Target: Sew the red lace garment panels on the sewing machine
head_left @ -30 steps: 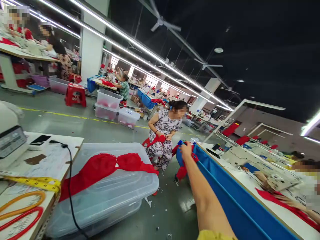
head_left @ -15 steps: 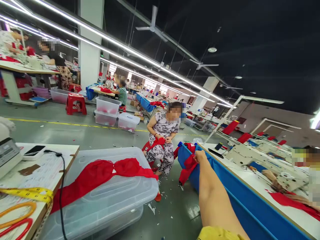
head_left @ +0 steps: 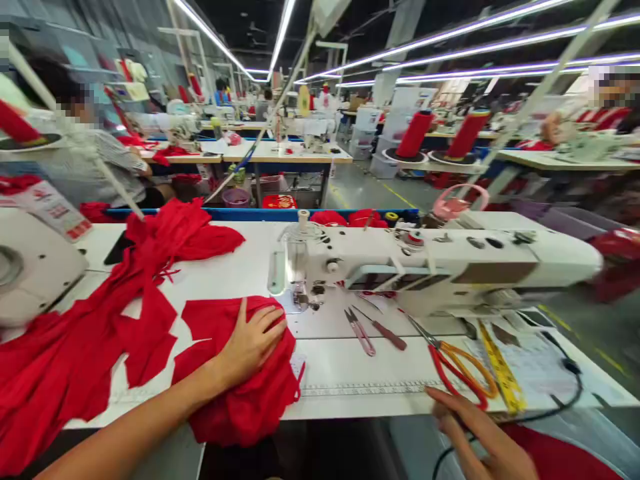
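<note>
Your left hand (head_left: 251, 341) flat, fingers spread, on red fabric pile (head_left: 250, 407): soft, light, limp; best pinched at bunched edge. Right hand (head_left: 483, 437) fingers apart, empty.

- Two hands: left hand (head_left: 250, 343) at 7 o'clock, right hand (head_left: 480, 433) at 5 o'clock.
- Two sewing machines: near machine (head_left: 435, 267) at 3 o'clock, second machine (head_left: 30, 267), cut off, at 9 o'clock.
- Two red thread cones at 1 o'clock: left cone (head_left: 415, 133), right cone (head_left: 467, 133).
- Two red cloth heaps: small heap (head_left: 245, 400) at 7 o'clock, big heap (head_left: 75, 333) at 8 o'clock.
- One pair of scissors (head_left: 435, 350) at 4 o'clock.
- One thread snips (head_left: 360, 331) and one dark-handled tool (head_left: 387, 333) at 5 o'clock.
- One yellow tape measure (head_left: 500, 367) at 4 o'clock.
- One black cable (head_left: 567, 367) at 4 o'clock.
</note>
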`<state>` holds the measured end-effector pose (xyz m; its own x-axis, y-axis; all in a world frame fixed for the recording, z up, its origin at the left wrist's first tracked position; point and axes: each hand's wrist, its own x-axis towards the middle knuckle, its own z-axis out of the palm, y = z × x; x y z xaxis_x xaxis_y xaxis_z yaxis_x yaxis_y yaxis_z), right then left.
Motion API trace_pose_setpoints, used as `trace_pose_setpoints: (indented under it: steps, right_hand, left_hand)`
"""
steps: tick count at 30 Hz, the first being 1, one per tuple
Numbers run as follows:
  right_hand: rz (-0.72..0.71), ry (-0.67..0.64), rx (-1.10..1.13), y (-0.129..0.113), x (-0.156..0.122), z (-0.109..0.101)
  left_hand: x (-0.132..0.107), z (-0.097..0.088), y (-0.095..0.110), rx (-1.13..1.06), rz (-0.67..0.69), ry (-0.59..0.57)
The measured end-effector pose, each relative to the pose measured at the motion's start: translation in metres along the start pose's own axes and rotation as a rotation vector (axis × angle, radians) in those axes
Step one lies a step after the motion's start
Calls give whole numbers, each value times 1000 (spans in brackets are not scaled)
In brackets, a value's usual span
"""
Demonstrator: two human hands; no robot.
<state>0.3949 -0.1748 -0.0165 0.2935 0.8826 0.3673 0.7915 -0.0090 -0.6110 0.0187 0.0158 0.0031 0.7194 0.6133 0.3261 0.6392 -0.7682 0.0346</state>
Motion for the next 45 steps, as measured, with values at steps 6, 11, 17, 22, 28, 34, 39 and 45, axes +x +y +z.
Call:
trace_pose_setpoints:
  steps: [6,11,17,22,28,34,39,45]
  right_hand:
    - [-742,-269,91,-124,101,114]
    - [-769,-265,-139,-128,130,136]
    - [-796,-291,25,-116,127,142]
    - [-818,-415,24,-113,121,149]
    - [-786,-482,60,-110,119,150]
    - [-737,-418,-23,-110,124,152]
    - [-703,-385,-26,-111,127,151]
    - [-720,-356,-57,-112,119,149]
  left_hand:
    - [4,12,8,-28,-40,8]
    - [8,13,1,-79,-27,24]
    - [22,15,-4,-128,-1,-17]
    - [33,13,-10,-233,27,-44]
    - [36,9,-6,-136,-14,39]
    - [43,22,-16,-221,22,-1]
    - [48,28,-20,-289,4,-96]
    - [44,25,-14,-331,8,-108]
